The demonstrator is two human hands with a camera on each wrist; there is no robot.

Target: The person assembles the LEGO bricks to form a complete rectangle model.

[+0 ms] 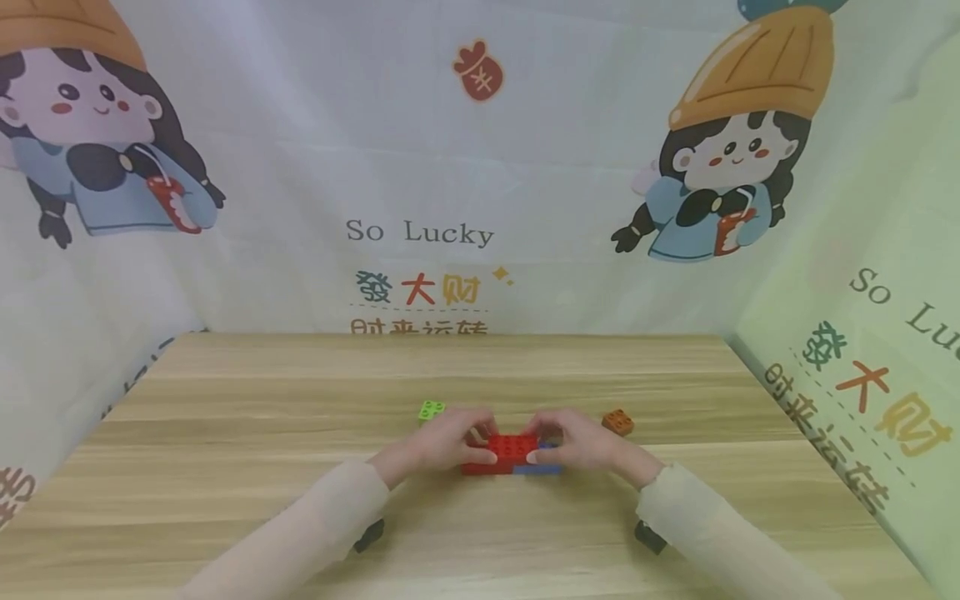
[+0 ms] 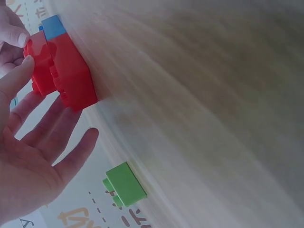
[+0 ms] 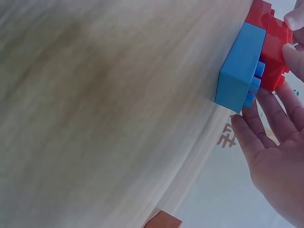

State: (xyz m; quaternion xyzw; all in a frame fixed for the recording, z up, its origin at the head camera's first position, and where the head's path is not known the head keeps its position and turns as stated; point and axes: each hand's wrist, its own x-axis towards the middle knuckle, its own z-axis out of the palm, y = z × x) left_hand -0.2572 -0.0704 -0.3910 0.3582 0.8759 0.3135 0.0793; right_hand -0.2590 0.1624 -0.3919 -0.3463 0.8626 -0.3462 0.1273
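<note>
A red toy building brick sits studs up, bridging a lower red brick and a blue brick that lie end to end on the table. My left hand grips the upper brick's left end, thumb on the near face and fingers behind. At its right end, my right hand pinches it the same way. In the left wrist view, the lower fingers spread beside the lower red brick. The right wrist view shows exposed studs on the blue brick, with fingertips close to them.
A light green brick stands on the wooden table behind my left hand. An orange-brown brick lies to the right, beyond my right hand. Printed cloth hangs around the table's back and sides.
</note>
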